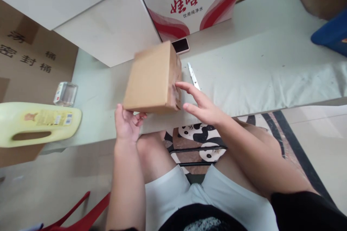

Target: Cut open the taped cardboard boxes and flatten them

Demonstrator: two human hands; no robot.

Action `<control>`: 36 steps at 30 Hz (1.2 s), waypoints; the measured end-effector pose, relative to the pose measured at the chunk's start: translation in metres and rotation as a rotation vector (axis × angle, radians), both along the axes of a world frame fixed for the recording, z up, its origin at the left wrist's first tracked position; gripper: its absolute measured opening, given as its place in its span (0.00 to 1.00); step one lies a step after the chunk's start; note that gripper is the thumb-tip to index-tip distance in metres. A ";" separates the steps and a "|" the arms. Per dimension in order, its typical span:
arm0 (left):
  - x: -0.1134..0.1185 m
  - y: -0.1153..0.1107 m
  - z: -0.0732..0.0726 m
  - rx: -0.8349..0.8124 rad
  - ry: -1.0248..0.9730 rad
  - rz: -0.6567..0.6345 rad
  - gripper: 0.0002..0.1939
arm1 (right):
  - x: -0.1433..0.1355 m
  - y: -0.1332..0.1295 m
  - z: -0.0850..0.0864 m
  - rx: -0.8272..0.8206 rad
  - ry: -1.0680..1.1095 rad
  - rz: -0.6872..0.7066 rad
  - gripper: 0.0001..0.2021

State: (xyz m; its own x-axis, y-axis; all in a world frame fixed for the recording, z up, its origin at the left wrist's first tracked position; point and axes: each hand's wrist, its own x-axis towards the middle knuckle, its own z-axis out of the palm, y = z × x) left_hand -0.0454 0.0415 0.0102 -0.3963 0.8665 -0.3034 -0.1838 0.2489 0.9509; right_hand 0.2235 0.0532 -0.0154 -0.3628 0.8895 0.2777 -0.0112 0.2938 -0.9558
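A small brown cardboard box (149, 77) is tilted over the cloth-covered table in front of me, with tape on its right side. My left hand (128, 124) grips its near left corner, thumb at the edge and fingers curled beneath. My right hand (202, 106) is at the taped side, its index fingertip at the cardboard and its thumb held apart. Just beyond that hand lies a utility knife (193, 75). A phone (180, 46) rests behind the box, partly hidden by it.
Large white cartons (114, 25) and a red-and-white water carton (192, 3) stand along the back. To the left are a pale yellow jug (65, 131) on its side and a small clear container (66, 94). A blue object (332, 34) sits far right on the table (260, 50).
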 end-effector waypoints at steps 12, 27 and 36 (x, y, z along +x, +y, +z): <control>0.005 -0.003 -0.013 0.423 0.120 0.047 0.27 | -0.005 0.004 0.002 -0.294 -0.165 -0.172 0.33; -0.013 -0.003 -0.026 0.199 0.036 0.210 0.26 | 0.004 0.011 -0.003 -0.141 -0.537 -0.252 0.23; -0.009 -0.003 -0.027 0.079 0.113 0.041 0.25 | 0.001 0.010 -0.001 -0.133 -0.503 -0.174 0.24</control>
